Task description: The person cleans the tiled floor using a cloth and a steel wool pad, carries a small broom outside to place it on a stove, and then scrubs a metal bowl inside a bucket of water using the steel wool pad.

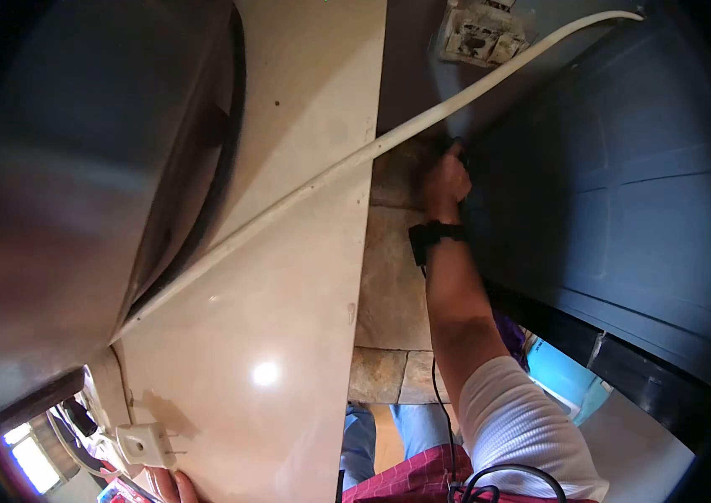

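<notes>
My right hand reaches into the shadowed gap between a beige panel and a large blue-grey panel. Its fingers are closed around a small dark thing that blur and shadow keep from view. A black strap with a box circles that wrist, and a thin black cord runs down from it. At the bottom left edge, only a few fingers of my left hand show, stretched out against the beige panel. Just above them is a white electrical fitting with a cable.
A pale cable strip crosses diagonally toward a worn wall socket. On the left stands a dark, glossy appliance-like body. Stone-like tiles line the gap. A light-blue container sits beneath the right-hand panel.
</notes>
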